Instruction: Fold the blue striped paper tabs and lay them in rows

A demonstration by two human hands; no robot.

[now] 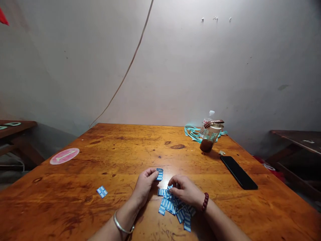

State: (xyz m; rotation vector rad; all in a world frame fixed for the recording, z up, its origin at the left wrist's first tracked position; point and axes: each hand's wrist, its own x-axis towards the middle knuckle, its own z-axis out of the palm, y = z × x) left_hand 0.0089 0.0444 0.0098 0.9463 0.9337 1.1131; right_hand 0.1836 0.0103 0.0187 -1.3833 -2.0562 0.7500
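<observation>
My left hand (146,183), with a silver bangle on its wrist, pinches a small blue-and-white card (159,174) between thumb and fingers, just above the table. My right hand (184,190), wearing a dark red bead bracelet (205,201), has thumb and fingertips closed on another small blue-and-white card (170,188) at the top of a pile. That loose pile of blue-and-white cards (167,205) lies partly beneath the right hand, which hides some of it. One more blue-and-white card (102,191) rests apart, to the left of my left forearm.
On the wooden table (130,144), a black phone (238,172) lies at the right. Behind it stand a tumbler with dark liquid (207,143) and a clear plastic bottle (212,113), beside a turquoise strap (192,132). A pink round sticker (64,156) marks the left edge.
</observation>
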